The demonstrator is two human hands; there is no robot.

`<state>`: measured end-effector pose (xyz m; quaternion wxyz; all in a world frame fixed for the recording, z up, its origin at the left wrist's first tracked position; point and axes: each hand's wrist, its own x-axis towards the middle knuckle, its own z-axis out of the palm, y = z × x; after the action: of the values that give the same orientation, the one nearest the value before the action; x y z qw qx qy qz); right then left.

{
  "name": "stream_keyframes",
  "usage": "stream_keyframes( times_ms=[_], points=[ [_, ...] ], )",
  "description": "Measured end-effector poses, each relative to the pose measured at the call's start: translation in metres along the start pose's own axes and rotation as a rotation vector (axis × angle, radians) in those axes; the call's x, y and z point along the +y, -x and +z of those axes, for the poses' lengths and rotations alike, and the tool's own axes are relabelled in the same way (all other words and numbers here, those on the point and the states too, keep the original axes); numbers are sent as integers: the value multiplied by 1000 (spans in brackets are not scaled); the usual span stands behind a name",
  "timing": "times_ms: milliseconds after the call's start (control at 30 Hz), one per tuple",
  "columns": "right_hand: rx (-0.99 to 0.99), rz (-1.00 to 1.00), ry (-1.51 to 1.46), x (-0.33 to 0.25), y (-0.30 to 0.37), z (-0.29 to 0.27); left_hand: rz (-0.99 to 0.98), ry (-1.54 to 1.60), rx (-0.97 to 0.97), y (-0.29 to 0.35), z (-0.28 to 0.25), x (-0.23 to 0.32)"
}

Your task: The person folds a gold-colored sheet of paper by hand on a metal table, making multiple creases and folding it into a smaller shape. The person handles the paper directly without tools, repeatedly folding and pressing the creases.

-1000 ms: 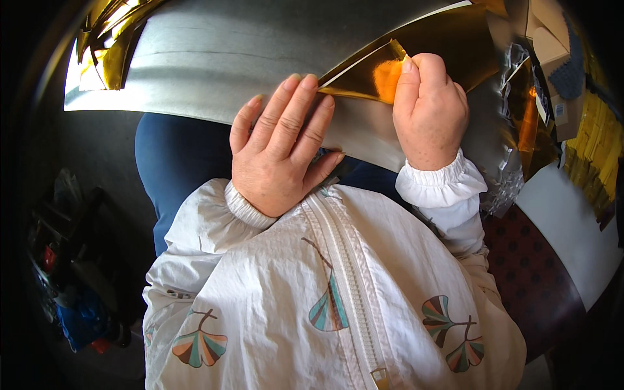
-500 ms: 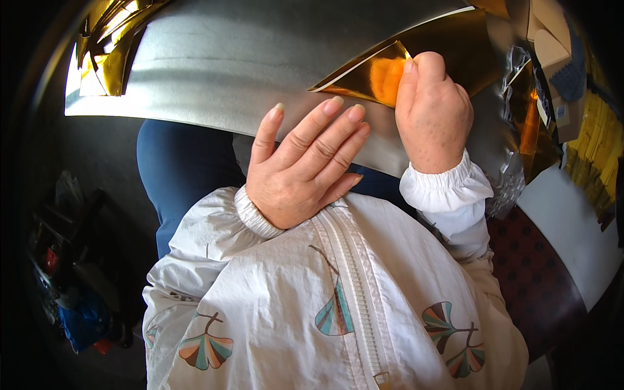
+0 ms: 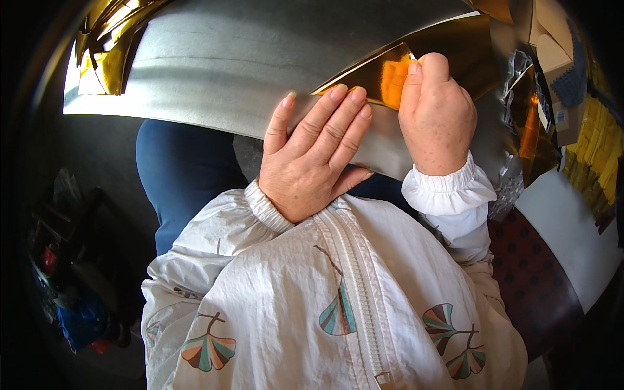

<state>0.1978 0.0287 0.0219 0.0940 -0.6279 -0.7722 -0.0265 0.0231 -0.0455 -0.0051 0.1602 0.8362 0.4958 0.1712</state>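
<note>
A sheet of shiny gold foil paper lies at the right of the grey metal-topped table. Its near part is folded over into a pointed flap, with a pale edge showing along it. My right hand is closed, thumb against bent fingers, pinching the flap's raised corner; an orange reflection shows on the foil beside the thumb. My left hand is flat with fingers stretched, its middle fingertips at the near edge of the flap by its left point. Its thumb is apart, over the table's near edge.
Crumpled gold foil sits on the table's far left. On the right are clear plastic wrapping, an open cardboard box and a yellow stack of strips. A dark red patterned seat stands at lower right.
My left hand has moved slightly up and right, its fingertips reaching the foil's edge. My right hand has shifted slightly right, keeping its pinch on the corner.
</note>
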Motion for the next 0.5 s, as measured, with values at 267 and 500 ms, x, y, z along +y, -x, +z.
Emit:
stream_keyframes(
  times_ms=[267,500],
  points=[
    [-2,9,-7,-1,0,1,17,-92,-11,-1,-1,0],
    [-23,18,30,-2,-2,0,-3,-87,-16,-1,-1,1]
  ],
)
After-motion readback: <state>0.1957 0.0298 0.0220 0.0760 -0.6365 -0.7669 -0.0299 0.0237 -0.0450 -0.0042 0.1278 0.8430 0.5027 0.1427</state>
